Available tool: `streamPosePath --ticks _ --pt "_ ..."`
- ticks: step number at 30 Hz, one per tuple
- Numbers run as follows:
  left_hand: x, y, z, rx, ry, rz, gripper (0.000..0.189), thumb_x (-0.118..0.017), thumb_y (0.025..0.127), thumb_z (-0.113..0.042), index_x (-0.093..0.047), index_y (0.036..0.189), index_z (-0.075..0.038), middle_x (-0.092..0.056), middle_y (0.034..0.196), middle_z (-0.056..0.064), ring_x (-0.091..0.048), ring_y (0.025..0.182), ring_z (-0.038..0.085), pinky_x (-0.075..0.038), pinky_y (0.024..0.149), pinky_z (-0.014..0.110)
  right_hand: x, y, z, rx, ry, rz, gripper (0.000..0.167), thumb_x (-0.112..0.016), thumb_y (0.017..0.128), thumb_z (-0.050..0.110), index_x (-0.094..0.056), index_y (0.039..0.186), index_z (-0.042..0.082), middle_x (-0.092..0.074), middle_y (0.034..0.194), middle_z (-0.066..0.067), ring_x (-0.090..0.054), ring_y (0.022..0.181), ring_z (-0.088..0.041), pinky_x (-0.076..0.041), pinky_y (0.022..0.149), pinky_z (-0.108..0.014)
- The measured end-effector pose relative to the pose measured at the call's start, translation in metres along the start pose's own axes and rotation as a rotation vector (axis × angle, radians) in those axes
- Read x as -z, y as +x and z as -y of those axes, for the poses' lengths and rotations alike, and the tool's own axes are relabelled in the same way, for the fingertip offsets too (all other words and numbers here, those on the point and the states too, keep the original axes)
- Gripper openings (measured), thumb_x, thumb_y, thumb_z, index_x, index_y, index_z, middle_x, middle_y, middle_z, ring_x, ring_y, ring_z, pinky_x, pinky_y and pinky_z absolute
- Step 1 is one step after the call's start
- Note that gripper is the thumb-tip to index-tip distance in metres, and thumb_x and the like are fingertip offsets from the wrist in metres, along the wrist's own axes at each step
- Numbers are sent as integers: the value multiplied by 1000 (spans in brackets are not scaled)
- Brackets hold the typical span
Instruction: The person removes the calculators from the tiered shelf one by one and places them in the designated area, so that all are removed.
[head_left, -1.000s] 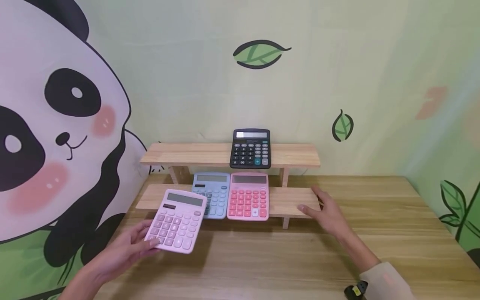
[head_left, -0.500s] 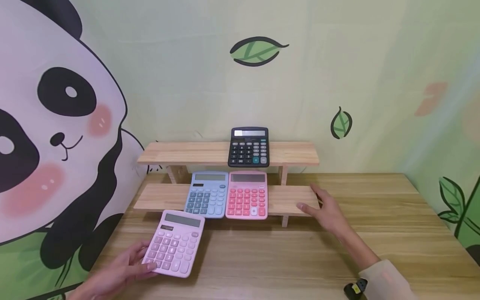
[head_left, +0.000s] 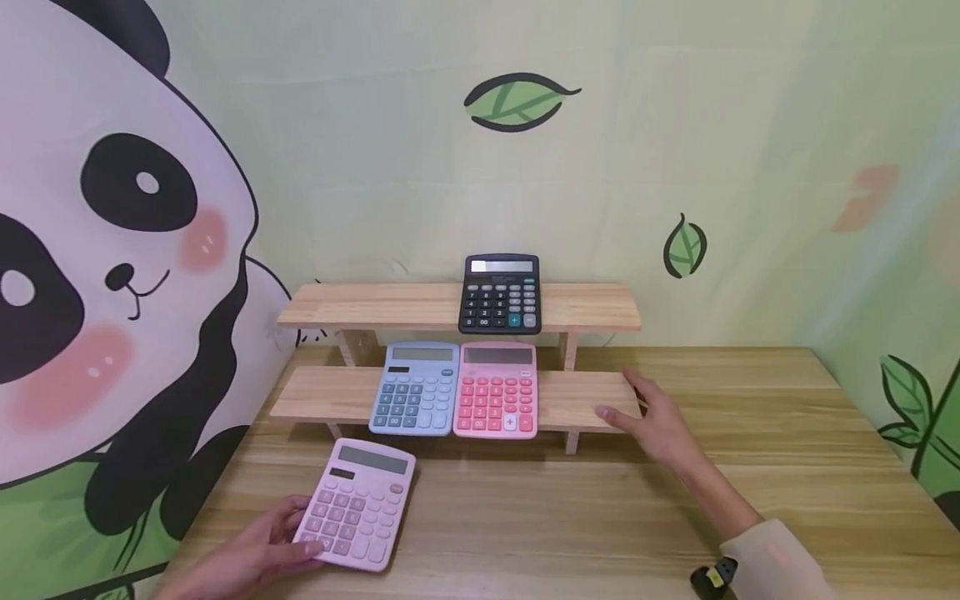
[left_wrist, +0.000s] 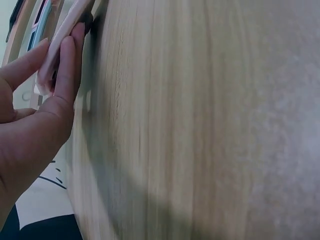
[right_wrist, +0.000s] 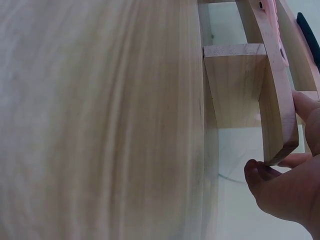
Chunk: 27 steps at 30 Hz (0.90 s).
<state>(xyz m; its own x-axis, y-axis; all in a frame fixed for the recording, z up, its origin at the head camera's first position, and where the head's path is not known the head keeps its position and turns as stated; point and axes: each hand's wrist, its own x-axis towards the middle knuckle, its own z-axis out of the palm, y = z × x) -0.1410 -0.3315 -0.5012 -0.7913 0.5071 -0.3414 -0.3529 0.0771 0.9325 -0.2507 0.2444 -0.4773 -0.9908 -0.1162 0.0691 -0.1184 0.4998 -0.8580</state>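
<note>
My left hand [head_left: 258, 546] holds a pale pink calculator [head_left: 356, 504] by its lower left corner, thumb on the keys and fingers underneath. The left wrist view shows that calculator [left_wrist: 65, 30] edge-on, pinched and tilted above the table. At the right end of a two-tier wooden shelf [head_left: 581, 392], my right hand [head_left: 663, 425] grips the lower board, its thumb on top. From the right wrist view, the fingers curl at the board's end. A blue calculator [head_left: 415, 389] and a bright pink calculator [head_left: 497, 390] lean side by side on the lower tier.
A black calculator [head_left: 500, 293] stands on the upper board [head_left: 375, 305]. The shelf rests on a wood-grain table [head_left: 540, 525] against a green cloth backdrop [head_left: 360, 150] with a printed panda. Wooden legs [right_wrist: 235, 85] support the boards.
My left hand has carried the pale pink calculator down and toward me, from in front of the lower board, uncovering the blue calculator's left side. My right hand stays at the board's end.
</note>
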Motion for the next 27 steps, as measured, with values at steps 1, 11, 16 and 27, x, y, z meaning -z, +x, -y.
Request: streamPosePath --ticks 1,11,16,27 --pt "-1 1 0 5 7 -9 73 -58 107 0 -4 151 20 -53 143 19 -62 127 24 -54 107 44 0 0 0 -1 -1 -1 99 -75 99 44 -20 165 -7 -21 169 -33 -27 154 -51 -31 122 -63" --pt "-13 7 -19 56 641 -298 58 -82 93 -19 -52 133 12 -62 111 9 -59 100 23 -50 82 29 0 0 0 -2 -8 -4 99 -75 100 44 -20 164 -8 -22 168 -34 -28 153 -51 -32 122 -63" --pt "-20 8 -26 61 790 -351 54 -90 86 -22 -60 122 6 -62 98 3 -57 86 19 -49 71 26 0 0 0 1 -2 -3 98 -74 100 42 -20 164 -8 -22 168 -34 -27 154 -51 -32 122 -62" --pt "-21 10 -35 -47 933 -285 42 -93 81 -13 -60 104 1 -58 82 1 -53 74 15 -47 64 26 -1 0 0 8 1 -1 97 -74 101 42 -20 164 -9 -23 167 -35 -29 153 -51 -33 122 -62"
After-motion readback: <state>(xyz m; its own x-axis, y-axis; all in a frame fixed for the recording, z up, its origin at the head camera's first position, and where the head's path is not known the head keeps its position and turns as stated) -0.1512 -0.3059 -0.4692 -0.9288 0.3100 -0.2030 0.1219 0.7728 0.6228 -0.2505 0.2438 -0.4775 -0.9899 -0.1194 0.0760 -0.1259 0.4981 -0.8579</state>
